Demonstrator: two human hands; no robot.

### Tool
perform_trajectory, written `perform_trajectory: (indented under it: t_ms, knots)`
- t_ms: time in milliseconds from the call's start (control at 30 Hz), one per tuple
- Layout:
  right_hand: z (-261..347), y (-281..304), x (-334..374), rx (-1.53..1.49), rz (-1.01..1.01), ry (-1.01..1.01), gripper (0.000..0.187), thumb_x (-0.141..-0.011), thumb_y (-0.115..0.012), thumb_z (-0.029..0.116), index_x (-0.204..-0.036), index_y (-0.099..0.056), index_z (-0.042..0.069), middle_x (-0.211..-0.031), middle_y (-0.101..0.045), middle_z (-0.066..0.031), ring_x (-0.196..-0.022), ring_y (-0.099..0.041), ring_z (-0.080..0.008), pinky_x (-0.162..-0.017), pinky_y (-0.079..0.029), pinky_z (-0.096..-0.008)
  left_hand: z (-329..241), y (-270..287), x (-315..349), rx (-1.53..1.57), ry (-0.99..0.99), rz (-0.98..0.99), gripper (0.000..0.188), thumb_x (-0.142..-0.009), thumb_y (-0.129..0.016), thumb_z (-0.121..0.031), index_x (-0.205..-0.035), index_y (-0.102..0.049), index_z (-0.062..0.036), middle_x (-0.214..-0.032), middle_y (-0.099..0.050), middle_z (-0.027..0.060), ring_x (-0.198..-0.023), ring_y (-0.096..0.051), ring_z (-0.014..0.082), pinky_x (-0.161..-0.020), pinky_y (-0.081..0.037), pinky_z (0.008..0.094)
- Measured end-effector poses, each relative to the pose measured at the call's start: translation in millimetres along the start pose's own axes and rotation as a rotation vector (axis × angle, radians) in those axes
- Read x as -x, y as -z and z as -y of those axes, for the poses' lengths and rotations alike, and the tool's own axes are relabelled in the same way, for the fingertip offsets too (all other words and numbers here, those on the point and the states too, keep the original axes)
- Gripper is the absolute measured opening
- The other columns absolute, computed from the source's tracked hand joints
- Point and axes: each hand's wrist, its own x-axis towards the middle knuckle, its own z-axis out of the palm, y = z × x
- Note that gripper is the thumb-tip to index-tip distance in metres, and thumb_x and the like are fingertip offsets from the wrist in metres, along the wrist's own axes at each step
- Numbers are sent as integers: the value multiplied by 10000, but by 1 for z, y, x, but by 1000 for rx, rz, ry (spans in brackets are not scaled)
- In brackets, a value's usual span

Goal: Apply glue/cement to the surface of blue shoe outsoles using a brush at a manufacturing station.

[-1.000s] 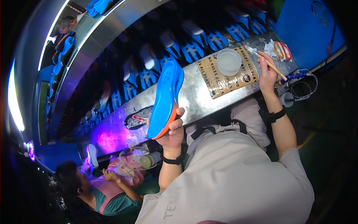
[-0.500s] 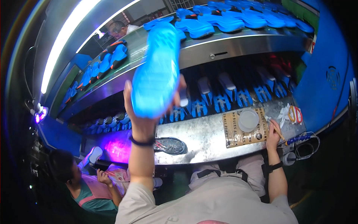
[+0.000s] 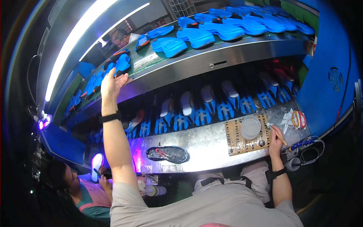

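Observation:
Reaching to the raised belt at the left, my left hand (image 3: 113,84) is open, its fingers stretched out beside several blue shoe soles (image 3: 123,63). Nothing shows in its grasp; whether a fingertip touches the nearest sole I cannot tell. My right hand (image 3: 276,143) is closed around a thin wooden-handled brush (image 3: 280,137) at the right end of the metal bench (image 3: 206,151). Next to that hand, a round translucent tub (image 3: 250,127) sits on a piece of taped cardboard (image 3: 242,148). A black shoe (image 3: 168,154) with a red strip lies on the bench left of the cardboard.
More blue soles (image 3: 221,31) line the upper belt. Beneath it, a lower rack holds shoes (image 3: 186,104) among blue holders. Scissors with red and yellow handles (image 3: 301,119) lie at the bench's right end. A co-worker (image 3: 87,193) sits at lower left, holding a white-lit sole (image 3: 97,162).
My left hand has moved left and up to the belt and let go of the large blue sole it held. My right hand stays by the cardboard with the brush.

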Motion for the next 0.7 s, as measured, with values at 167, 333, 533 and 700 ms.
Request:
perform_trajectory:
  t_ms: [167, 333, 533, 700]
  knots:
    - [-7, 3, 5, -68, -19, -64, 241, -1000, -555, 124, -1163, -653, -24, -1101, -673, -115, -1026, -617, -203, -920, -480, -318, -7, 15, 1, -95, -12, 104, 300, -958, -630, -131, -1091, -535, 120, -959, -659, 296, -866, -715, 390, -761, -636, 404]
    - [-5, 2, 3, -251, -22, -194, 219, -1003, -578, 125, -1161, -646, -10, -1037, -649, -46, -947, -596, -133, -866, -479, -268, 0, 10, 77, -596, -424, -61, 278, -955, -669, -221, -987, -639, 54, -892, -674, 149, -767, -709, 245, -696, -605, 318]
    - [61, 2, -15, -247, 104, -71, 186, -1008, -561, 147, -1069, -672, 11, -955, -646, -10, -813, -547, -65, -735, -438, -216, 9, 55, 171, -879, -906, -599, 176, -927, -707, -155, -963, -646, 6, -848, -634, 66, -736, -620, 171, -720, -542, 293]
    - [111, -11, -22, -13, 294, 23, 119, -934, -622, 106, -954, -688, 10, -784, -675, -39, -708, -609, -104, -646, -484, -268, 52, 13, 235, -133, -445, -288, 336, -981, -579, -199, -1251, -602, 0, -1052, -665, 133, -856, -670, 187, -770, -569, 319]
